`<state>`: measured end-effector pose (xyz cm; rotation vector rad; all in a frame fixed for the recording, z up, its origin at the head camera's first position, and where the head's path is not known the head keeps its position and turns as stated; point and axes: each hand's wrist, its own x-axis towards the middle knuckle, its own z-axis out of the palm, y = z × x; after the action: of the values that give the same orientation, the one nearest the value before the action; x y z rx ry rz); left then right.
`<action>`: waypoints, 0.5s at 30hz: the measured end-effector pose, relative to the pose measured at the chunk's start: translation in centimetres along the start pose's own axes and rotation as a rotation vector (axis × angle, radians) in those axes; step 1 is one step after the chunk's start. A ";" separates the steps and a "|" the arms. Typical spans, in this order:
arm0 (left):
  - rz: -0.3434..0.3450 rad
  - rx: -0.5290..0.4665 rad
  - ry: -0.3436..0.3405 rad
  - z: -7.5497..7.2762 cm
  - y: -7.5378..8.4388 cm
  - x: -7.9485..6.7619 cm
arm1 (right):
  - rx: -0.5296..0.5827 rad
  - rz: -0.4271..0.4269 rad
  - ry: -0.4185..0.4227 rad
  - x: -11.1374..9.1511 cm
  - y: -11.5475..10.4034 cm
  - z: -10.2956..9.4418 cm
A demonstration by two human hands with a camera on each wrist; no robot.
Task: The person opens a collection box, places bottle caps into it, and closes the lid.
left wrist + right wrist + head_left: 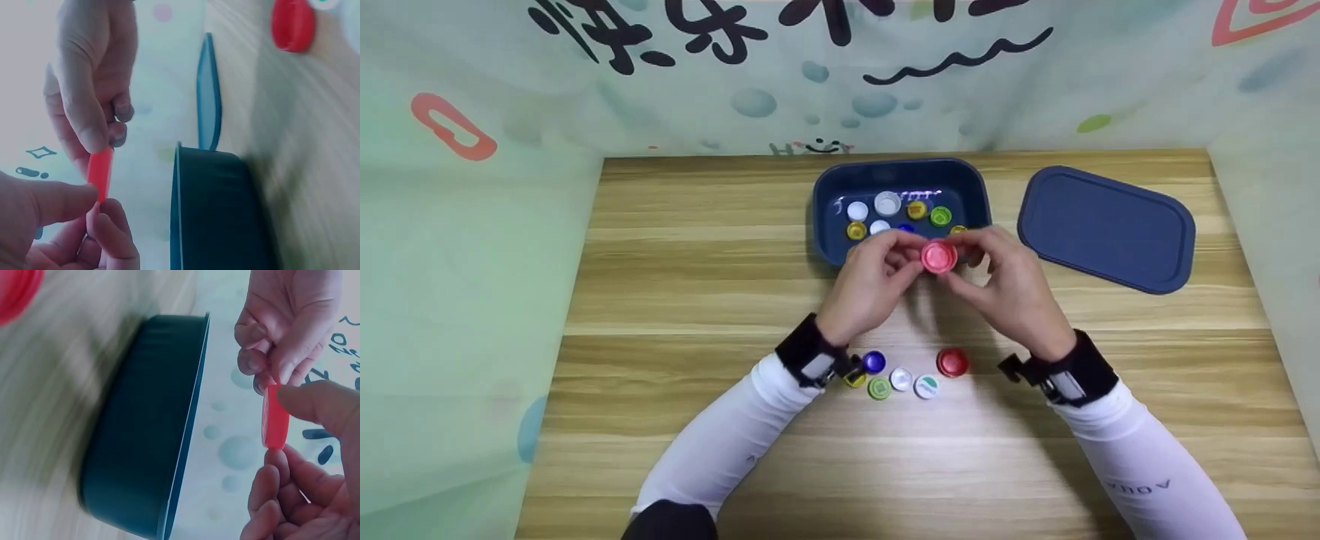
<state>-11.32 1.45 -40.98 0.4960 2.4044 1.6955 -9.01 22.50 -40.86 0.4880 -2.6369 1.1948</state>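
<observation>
A red bottle cap (939, 256) is held up between both hands, over the near edge of a dark blue box (826, 176). My left hand (874, 281) pinches its left side between thumb and fingers. On the other side, my right hand (1011, 285) pinches the same cap. The left wrist view shows the red cap (100, 173) edge-on between the two sets of fingertips; the right wrist view shows the cap (275, 417) likewise. Inside the box lie several caps, among them a large white cap (887, 202), a yellow cap (916, 209) and a green cap (940, 216).
A dark blue lid (1110, 229) lies right of the box. Nearer on the wooden table (682, 285) are a red cap (952, 362), a blue cap (874, 362), a green cap (879, 388) and several others. A printed cloth (675, 112) hangs behind the table.
</observation>
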 end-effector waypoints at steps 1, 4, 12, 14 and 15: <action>0.002 0.002 0.003 0.1 0.1 0.3 | -0.003 0.009 0.015 0.3 0.1 0.0; 0.001 0.024 0.008 0.3 0.2 1.2 | -0.006 0.040 0.051 1.1 0.5 0.1; -0.050 -0.013 0.015 0.9 0.0 2.9 | -0.042 0.171 0.049 3.0 1.8 0.5; -0.063 -0.031 0.015 1.0 -0.1 3.2 | -0.051 0.197 0.036 3.3 2.1 0.6; -0.068 -0.035 0.014 1.0 -0.1 3.3 | -0.052 0.205 0.031 3.4 2.3 0.6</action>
<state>-14.11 3.45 -41.26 0.3933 2.3685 1.7153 -13.10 22.71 -41.78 0.1916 -2.7363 1.1750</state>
